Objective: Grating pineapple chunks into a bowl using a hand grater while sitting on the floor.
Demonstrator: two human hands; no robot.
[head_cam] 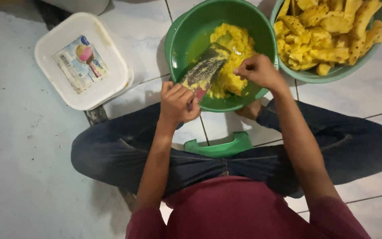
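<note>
On the tiled floor, the left hand [177,102] is gripping a grater [203,71] slanting into the green bowl [183,37]; the right hand [257,71] is clenching over grated yellow pulp [235,42] (piece hidden). Second bowl [332,74] is holding many uncut chunks [328,31] ungrated.

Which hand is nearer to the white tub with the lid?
Left. The left hand grips the grater at the near rim of the green bowl, right of the white tub. The right hand is farther off, over the bowl's right side.

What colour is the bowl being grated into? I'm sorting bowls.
Green bowl, clearest in the head view.
</note>
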